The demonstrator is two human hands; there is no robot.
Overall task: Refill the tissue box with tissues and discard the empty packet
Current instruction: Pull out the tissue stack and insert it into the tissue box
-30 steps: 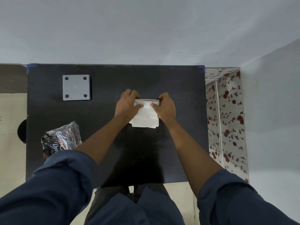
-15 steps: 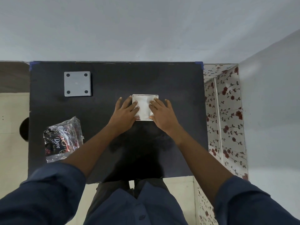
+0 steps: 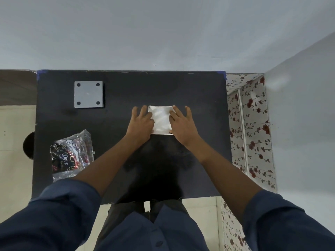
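Note:
A small square tissue box [image 3: 161, 106] stands open near the middle of the black table [image 3: 126, 87], with white tissues [image 3: 161, 120] lying flat inside it. My left hand [image 3: 141, 121] rests flat on the left side of the tissues, fingers spread. My right hand [image 3: 183, 124] presses flat on the right side in the same way. Neither hand grips anything. The crumpled clear and black tissue packet [image 3: 71, 154] lies at the table's left front part, apart from both hands.
A grey square lid or plate [image 3: 88, 94] with four dark dots lies at the back left of the table. A floral-patterned surface [image 3: 250, 124] stands just right of the table. A dark round object [image 3: 29, 145] shows past the left edge.
The tissues hung over the box's front edge a second ago; now they lie flat inside it. Both hands went from pinching the stack to pressing flat on top of it.

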